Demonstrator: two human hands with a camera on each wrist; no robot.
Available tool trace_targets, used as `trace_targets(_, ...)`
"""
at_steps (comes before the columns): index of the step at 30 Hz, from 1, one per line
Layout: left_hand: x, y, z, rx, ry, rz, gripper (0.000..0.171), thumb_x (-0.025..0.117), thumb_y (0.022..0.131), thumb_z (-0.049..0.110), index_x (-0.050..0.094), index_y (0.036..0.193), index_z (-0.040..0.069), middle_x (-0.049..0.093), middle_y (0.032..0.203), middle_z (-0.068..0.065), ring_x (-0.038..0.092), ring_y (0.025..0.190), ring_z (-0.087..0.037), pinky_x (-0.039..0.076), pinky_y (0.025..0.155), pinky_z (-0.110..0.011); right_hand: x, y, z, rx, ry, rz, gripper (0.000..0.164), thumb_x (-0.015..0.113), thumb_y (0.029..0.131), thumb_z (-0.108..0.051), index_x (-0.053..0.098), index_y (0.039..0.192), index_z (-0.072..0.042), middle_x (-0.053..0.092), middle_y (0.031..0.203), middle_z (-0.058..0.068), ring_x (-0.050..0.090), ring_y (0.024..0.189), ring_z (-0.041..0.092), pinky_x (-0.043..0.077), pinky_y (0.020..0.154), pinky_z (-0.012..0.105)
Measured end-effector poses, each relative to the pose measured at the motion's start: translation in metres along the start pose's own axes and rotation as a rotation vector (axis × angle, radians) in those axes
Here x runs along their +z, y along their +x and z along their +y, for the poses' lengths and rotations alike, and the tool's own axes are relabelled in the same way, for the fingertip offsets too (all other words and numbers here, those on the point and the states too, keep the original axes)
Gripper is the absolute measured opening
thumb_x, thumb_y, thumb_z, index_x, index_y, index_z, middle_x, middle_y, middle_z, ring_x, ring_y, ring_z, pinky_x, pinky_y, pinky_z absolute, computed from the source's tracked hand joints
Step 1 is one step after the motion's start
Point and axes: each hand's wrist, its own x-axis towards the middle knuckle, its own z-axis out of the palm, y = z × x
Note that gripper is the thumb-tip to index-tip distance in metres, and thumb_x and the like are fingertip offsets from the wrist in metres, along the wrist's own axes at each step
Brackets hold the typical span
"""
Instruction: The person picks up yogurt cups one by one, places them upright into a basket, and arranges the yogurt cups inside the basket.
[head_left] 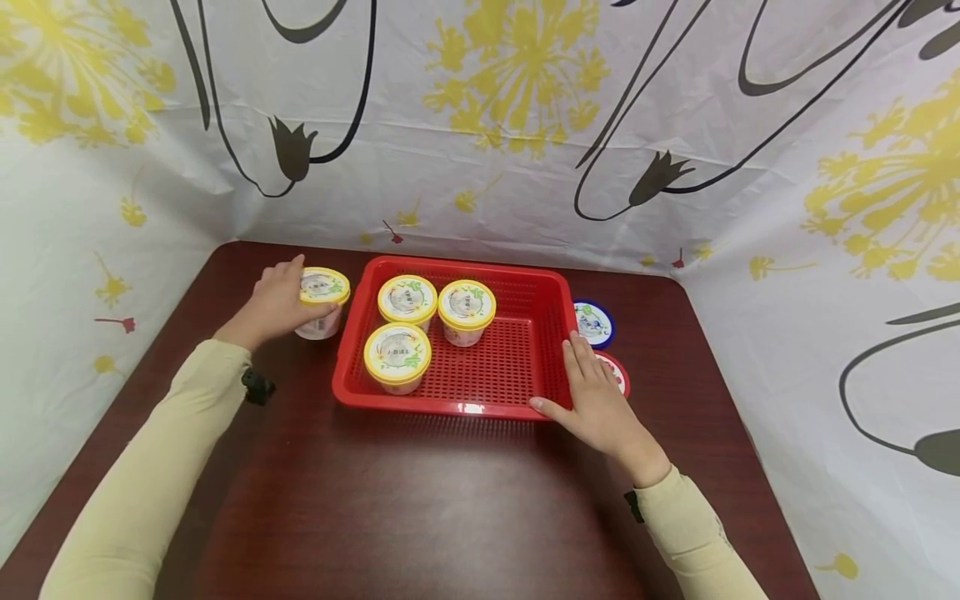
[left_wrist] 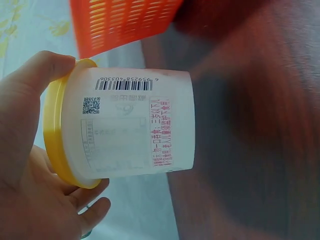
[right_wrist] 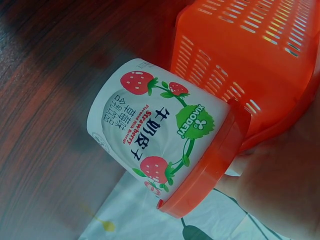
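In the head view my left hand (head_left: pixel 273 304) grips a yellow-lidded plastic cup (head_left: pixel 321 292) just left of the red basket (head_left: pixel 465 408). The left wrist view shows the thumb and fingers on opposite sides of its yellow lid (left_wrist: pixel 56 130); a barcode and red print mark the white wall. My right hand (head_left: pixel 600 408) rests at the basket's front right corner, its fingers fairly straight along the right rim. Beside that hand, outside the basket, is a strawberry cup (right_wrist: pixel 160 125) with a red lid, partly covered by the hand in the head view.
Inside the basket's left half stand three yellow-lidded cups: one at the back left (head_left: pixel 407 298), one to its right (head_left: pixel 467 304), one in front (head_left: pixel 397 354). A blue-lidded cup (head_left: pixel 595 323) is right of the basket. Patterned cloth (head_left: pixel 480 200) surrounds the dark table (head_left: pixel 420 508).
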Motion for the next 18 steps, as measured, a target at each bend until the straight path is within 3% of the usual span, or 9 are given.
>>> trace_targets(11, -0.024, -0.005, 0.010, -0.038, -0.015, 0.026, 0.106, 0.066, 0.085, 0.051, 0.011, 0.154, -0.009, 0.032, 0.148, -0.036, 0.029, 0.131, -0.051, 0.027, 0.109, -0.071, -0.001, 0.000, 0.000, -0.002, -0.004, -0.009, 0.108, 0.052, 0.086, -0.073, 0.008, 0.159, -0.006, 0.000, 0.169, 0.011, 0.005, 0.156, 0.036, 0.015, 0.121, 0.065)
trace_targets(18, -0.032, -0.005, 0.017, -0.025, -0.026, 0.057, 0.102, 0.067, 0.085, 0.048, 0.015, 0.154, -0.007, 0.037, 0.144, -0.035, 0.032, 0.128, -0.049, 0.029, 0.106, -0.069, -0.001, 0.000, 0.000, -0.001, -0.005, -0.015, 0.108, 0.052, 0.086, -0.073, 0.008, 0.159, -0.006, 0.000, 0.169, 0.011, 0.005, 0.156, 0.036, 0.015, 0.121, 0.066)
